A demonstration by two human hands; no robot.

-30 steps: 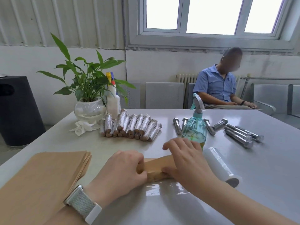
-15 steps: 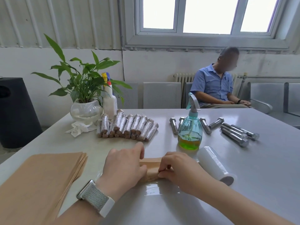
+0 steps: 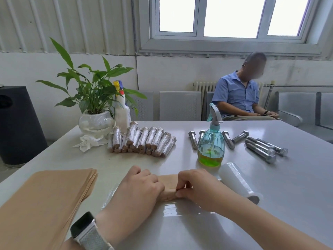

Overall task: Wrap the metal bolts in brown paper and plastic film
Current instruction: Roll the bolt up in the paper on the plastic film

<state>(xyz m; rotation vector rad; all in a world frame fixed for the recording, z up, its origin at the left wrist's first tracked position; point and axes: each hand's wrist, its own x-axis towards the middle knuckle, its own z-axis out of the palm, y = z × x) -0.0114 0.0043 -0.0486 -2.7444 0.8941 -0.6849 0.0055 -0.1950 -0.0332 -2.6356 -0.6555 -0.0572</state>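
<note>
Near the front edge of the tabletop (image 3: 270, 204), both hands are working a paper-wrapped bolt (image 3: 168, 188), lying w/ its long axis running left-right across the view. Left hand (image 3: 138, 190) is curling over the roll's left end, fingers bent down around it. Right hand (image 3: 196, 186) is pinching the roll's right part, thumb and fingertips pressing into the brown paper. Under the roll, a sheet of plastic film (image 3: 173, 208) is lying flat and shining on the tabletop. A film roll (image 3: 237, 181) is lying just right of the right hand, axis pointing diagonally toward the near right. A stack of brown paper sheets (image 3: 45, 199) is sitting at the near left. Farther back, a row of finished wrapped bolts (image 3: 142, 141) is lying side by side, ends pointing toward the camera. Bare metal bolts (image 3: 259, 148) are lying scattered at the right rear, pointing various ways. A green spray bottle (image 3: 210, 147) is standing upright between them. A potted plant (image 3: 95, 109), white spray bottle (image 3: 122, 112) and crumpled tissue (image 3: 88, 143) are sitting at the far left. A person in a blue shirt (image 3: 237, 98) is sitting behind the tabletop.
</note>
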